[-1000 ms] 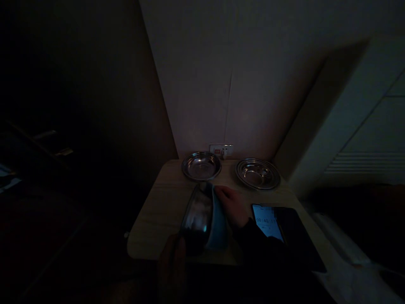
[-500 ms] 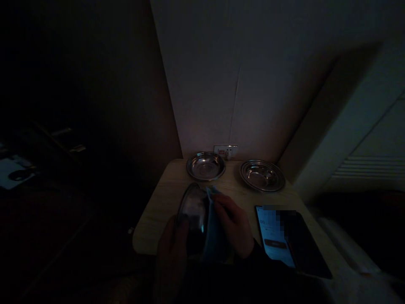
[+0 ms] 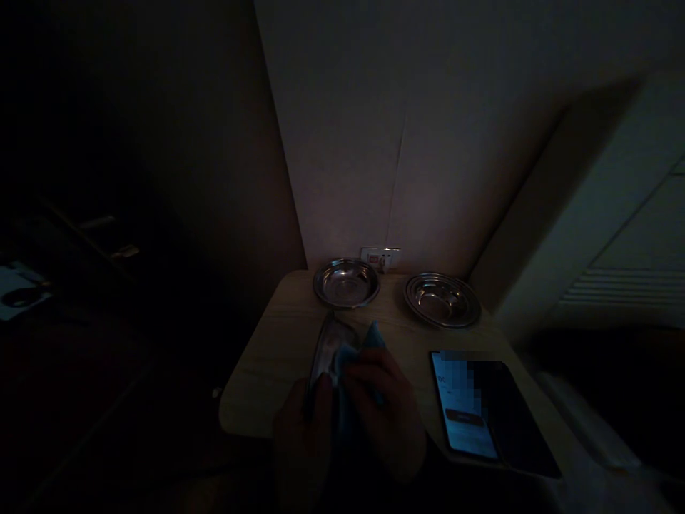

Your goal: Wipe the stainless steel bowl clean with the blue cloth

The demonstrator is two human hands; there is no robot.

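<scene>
My left hand (image 3: 304,428) grips the rim of a metal bowl (image 3: 327,345), which is tilted up on its side above the near part of the table. A blue cloth (image 3: 374,335) is bunched in my right hand (image 3: 382,403), its fingers closed and pressing the cloth against the bowl's surface. Part of the bowl and the lower cloth are hidden by my hands and the dark. Beyond them, a shiny metal dish (image 3: 347,283) lies at the back left, and stacked metal dishes (image 3: 442,300) lie at the back right.
A phone with a lit screen (image 3: 464,421) lies on the right side of the pale wooden table (image 3: 262,364), its dark cover beside it. A wall socket (image 3: 379,257) sits behind the dishes. The room is dim.
The bowl has turned to a narrower view. My right hand has moved slightly down and left, bunching the cloth onto the bowl; before, the cloth hung flatter along its side.
</scene>
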